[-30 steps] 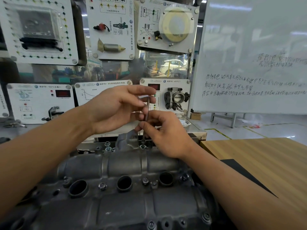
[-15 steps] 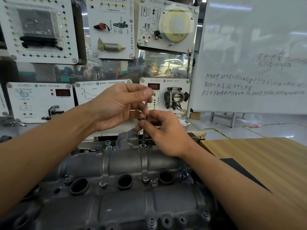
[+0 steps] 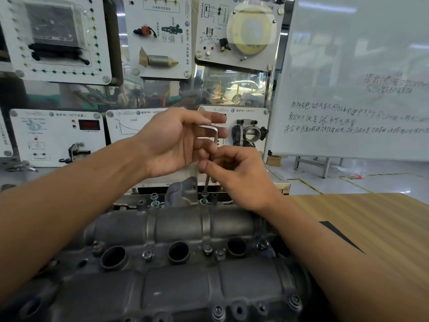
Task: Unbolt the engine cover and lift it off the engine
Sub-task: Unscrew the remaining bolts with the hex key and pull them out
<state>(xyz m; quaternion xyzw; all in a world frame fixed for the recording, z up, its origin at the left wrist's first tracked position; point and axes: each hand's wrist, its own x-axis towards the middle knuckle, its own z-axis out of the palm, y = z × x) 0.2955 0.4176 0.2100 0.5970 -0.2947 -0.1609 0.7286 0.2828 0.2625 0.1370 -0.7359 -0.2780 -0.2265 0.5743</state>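
Since half a second ago the hex key (image 3: 216, 138) has swung round, so its short arm now points left across your left hand (image 3: 169, 142), where before it was hidden behind your fingers. Left fingers are clamped on that short arm, and your right hand (image 3: 241, 177) has its thumb and fingertips pinched on the long shaft. The tip sits in the far-edge bolt (image 3: 203, 201).

Progress-wise, I'd say you're early to mid unbolting. The engine cover (image 3: 181, 226) is still seated on the engine, running from its near edge under your forearms to its far edge by the key. The bolt you're on looks raised, and the raised bolt (image 3: 154, 199) further left on the far edge looks backed out too. Plenty look fully down though: the centre-row bolt (image 3: 147, 254) between the plug holes, its neighbours to the right, and the near-edge bolt (image 3: 218, 310). So lots of turning left before any lifting.

Room: the key's short arm rides high, well above the grey lug (image 3: 183, 189) just left of the bolt, so the sweep should clear it. The display panels (image 3: 55, 135) stand close behind the far edge, so tight back there. To your right the counter (image 3: 362, 228) shows wood and a dark mat, probably the spot to set the cover down.
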